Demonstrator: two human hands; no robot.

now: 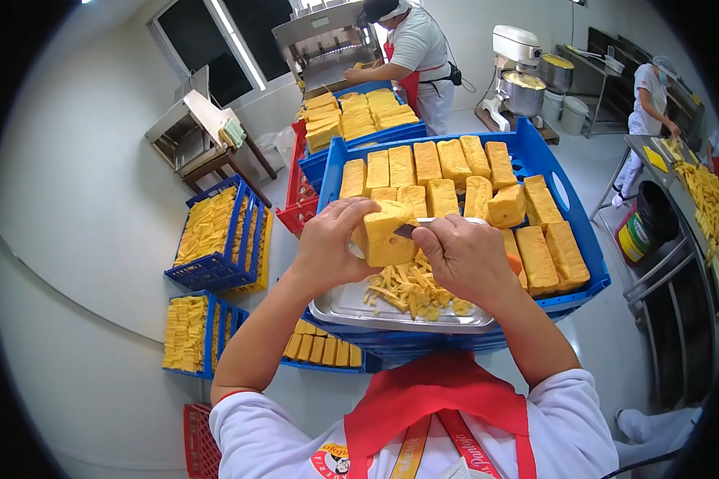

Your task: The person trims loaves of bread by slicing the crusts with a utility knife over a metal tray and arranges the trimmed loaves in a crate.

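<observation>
My left hand [325, 243] is wrapped round the left side of a yellow bread loaf [385, 243], which is held up with one end facing me. In my right hand [473, 257] is a knife [406, 231], its short dark blade against the loaf's right side; my fingers hide most of the handle. Beneath both hands lies a metal tray [343, 314] with a pile of yellow bread trimmings [411, 289]. The tray rests on the near side of a blue crate [591, 263] filled with rows of similar loaves [539, 259].
Beyond stands another blue crate [407, 136] with sliced bread, where a co-worker [419, 48] works at a slicing machine [327, 48]. Stacked crates of slices [208, 227] stand left. A mixer [519, 72] is behind; another person [647, 100] works at a right-hand table [655, 156].
</observation>
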